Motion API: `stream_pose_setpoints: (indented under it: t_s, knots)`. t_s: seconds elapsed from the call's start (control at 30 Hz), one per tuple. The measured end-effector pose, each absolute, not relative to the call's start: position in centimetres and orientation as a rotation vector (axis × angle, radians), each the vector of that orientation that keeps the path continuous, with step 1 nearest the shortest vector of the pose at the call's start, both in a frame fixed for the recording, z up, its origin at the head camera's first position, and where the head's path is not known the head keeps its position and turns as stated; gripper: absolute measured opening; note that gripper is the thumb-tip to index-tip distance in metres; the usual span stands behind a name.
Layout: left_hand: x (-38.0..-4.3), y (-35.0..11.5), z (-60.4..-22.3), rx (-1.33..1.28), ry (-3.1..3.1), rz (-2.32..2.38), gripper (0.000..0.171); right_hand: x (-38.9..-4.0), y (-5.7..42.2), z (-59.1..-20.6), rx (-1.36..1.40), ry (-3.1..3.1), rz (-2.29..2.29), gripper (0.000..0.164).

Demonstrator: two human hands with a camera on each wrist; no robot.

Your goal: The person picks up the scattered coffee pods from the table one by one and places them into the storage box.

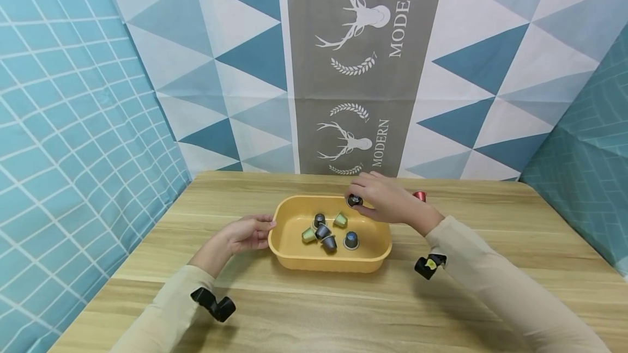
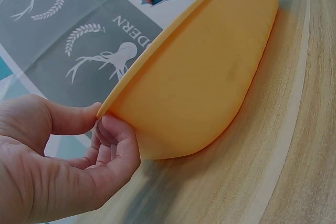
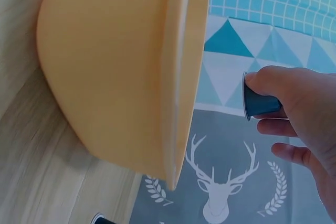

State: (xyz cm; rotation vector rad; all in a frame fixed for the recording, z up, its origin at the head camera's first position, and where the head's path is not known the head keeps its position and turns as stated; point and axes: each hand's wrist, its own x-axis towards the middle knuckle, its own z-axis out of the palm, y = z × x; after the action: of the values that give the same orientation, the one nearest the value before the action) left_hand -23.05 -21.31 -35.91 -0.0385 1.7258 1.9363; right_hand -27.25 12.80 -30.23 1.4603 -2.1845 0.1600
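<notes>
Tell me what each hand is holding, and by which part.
The left hand pinches the yellow tub by the rim at its left end. The right hand grips a dark capsule by its side wall, above the tub.

Six capsules (image 1: 322, 231) lie in the basin (image 1: 328, 264); a table (image 1: 314, 309) lies under it; another capsule (image 1: 419, 195) right of it; cloth (image 1: 353, 86) behind it.

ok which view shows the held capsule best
Right wrist: the held capsule appears largest there, with its side and rim visible. Head shows it small and dark; left wrist shows it small, beyond the yellow tray.
</notes>
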Motion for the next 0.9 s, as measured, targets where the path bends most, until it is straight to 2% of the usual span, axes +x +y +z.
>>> stream_pose_setpoints:
  t_s: [0.27, 0.9]
  knots:
    - [-23.0, -21.4, -36.2, -0.023, 1.724, 1.927, 0.025, -27.9, 11.4, -30.2, 1.562, -2.196, 0.260, 0.021]
    - [-23.2, -21.3, -36.1, -0.044, 1.738, 1.923, 0.016, -29.6, 7.1, -29.0, 1.632, -2.047, 0.029, 0.022]
